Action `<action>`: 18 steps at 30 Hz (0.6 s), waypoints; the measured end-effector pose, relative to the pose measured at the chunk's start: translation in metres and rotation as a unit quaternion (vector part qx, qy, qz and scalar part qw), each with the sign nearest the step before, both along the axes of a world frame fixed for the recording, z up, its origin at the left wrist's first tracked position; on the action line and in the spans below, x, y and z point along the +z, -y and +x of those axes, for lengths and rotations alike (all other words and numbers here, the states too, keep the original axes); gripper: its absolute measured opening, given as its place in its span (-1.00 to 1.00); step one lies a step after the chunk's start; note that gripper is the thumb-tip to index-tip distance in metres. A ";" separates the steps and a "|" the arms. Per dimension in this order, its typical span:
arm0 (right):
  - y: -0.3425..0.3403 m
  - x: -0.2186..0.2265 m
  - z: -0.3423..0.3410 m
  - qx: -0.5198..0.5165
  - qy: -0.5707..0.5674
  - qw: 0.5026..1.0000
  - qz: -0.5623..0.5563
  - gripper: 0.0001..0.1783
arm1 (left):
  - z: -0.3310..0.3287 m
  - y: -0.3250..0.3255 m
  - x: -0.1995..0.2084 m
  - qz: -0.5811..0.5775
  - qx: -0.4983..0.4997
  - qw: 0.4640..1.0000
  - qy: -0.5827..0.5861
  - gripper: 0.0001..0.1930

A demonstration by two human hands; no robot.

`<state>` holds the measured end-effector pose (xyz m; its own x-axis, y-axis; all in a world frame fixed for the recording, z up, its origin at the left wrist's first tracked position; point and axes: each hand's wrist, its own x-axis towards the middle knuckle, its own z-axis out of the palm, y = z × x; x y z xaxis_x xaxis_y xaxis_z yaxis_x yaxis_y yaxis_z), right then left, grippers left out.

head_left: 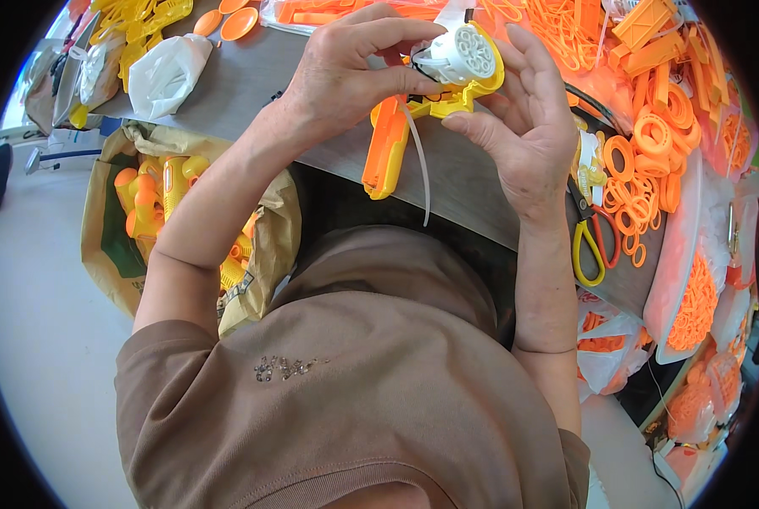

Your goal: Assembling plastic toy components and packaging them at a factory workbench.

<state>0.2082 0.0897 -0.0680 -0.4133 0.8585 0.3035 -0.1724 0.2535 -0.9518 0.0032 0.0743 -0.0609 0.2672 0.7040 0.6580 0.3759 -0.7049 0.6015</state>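
Observation:
Over the table's front edge I hold a yellow and orange toy gun half-shell (pixel 385 153), its handle hanging down. A white round part with a ring of holes (pixel 474 55) sits in the shell's yellow round end. My left hand (pixel 333 81) is closed on the white part from the left, thumb below and fingers above, beside some dark wires. My right hand (pixel 528 123) is closed round the yellow end, thumb in front and fingers partly hidden behind it. From the shell a thin white tube (pixel 422 165) dangles past the handle.
A paper sack (pixel 108 220) of yellow and orange parts stands at left. Orange rings (pixel 651 136) and yellow-handled scissors (pixel 589 254) lie on the right. Orange parts (pixel 558 34) heap at the back. A white plastic bag (pixel 167 76) and orange discs (pixel 239 24) lie back left.

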 end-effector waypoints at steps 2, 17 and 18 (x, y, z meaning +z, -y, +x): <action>0.001 -0.001 -0.001 -0.005 0.004 1.000 0.012 -0.10 | 0.000 0.008 0.002 -0.136 0.087 0.986 -0.042 -0.49; 0.014 -0.002 -0.009 -0.040 0.013 0.996 0.074 -0.11 | 0.003 0.013 -0.002 -0.111 0.065 0.991 -0.034 -0.54; 0.015 -0.003 -0.010 -0.052 0.017 0.996 0.072 -0.12 | 0.004 0.014 0.000 -0.099 0.071 0.991 -0.056 -0.54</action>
<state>0.1981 0.0742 -0.0711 -0.3356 0.8460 0.4144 -0.1067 0.4029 -0.9090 0.0075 0.0608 -0.0608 0.2197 0.8521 0.4750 0.5353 -0.5123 0.6716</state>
